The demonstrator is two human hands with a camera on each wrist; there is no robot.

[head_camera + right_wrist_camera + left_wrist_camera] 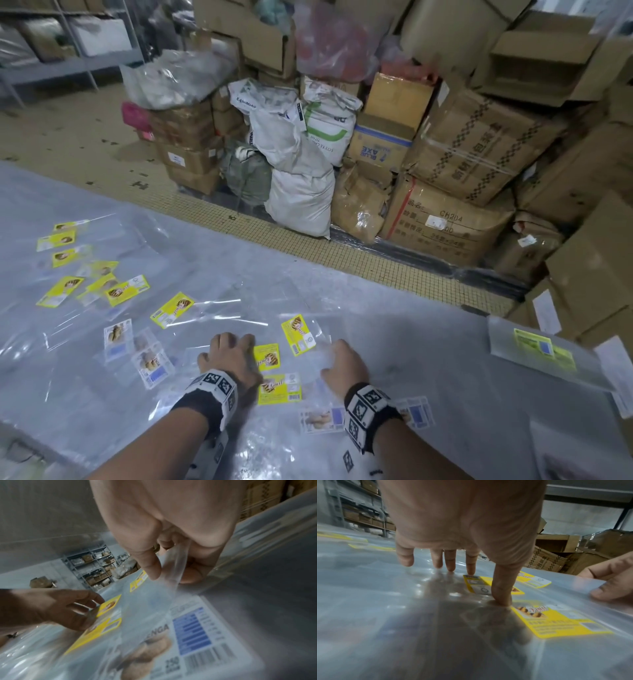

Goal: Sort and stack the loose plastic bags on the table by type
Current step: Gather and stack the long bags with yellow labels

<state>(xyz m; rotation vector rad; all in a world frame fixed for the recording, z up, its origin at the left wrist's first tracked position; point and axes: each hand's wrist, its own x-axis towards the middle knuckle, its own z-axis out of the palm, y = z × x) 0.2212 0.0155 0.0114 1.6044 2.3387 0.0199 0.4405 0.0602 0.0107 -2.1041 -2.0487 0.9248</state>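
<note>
The left hand (pixel 228 356) lies palm-down on the tabletop (pixel 411 342), its fingers (pixel 471 565) straight and spread, tips pressing on clear film. In the left wrist view the thumb (pixel 502 588) stands on the film just at the near corner of a yellow-labelled bag (pixel 559 622); a second yellow-labelled bag (pixel 476 584) lies just beyond the thumb, its far end touching the index fingertip. In the head view these two are the yellow labels (pixel 266 356) just right of the knuckles and the lower one (pixel 279 389) beside the wrist.

The right hand (pixel 342 363) pinches a clear plastic bag (pixel 150 601) between thumb and curled fingers (pixel 149 566); the film hangs from the pinch down to the tabletop. Under it, nearer the wrist, lies a white-labelled bag (pixel 197 635) with a blue panel and a barcode. Another yellow-labelled bag (pixel 297 334) lies just beyond the right fingertips, between the two hands.

Loose bags scatter well to the left of the left fingers: a cluster of yellow-labelled ones (pixel 96 284) far off, and two white-labelled ones (pixel 137 353) closer. A flat stack of bags (pixel 534 353) rests well to the right of the right fingers, near the tabletop edge. Beyond the tabletop, cardboard boxes (pixel 479 154) and white sacks (pixel 301 164) are heaped on the floor.
</note>
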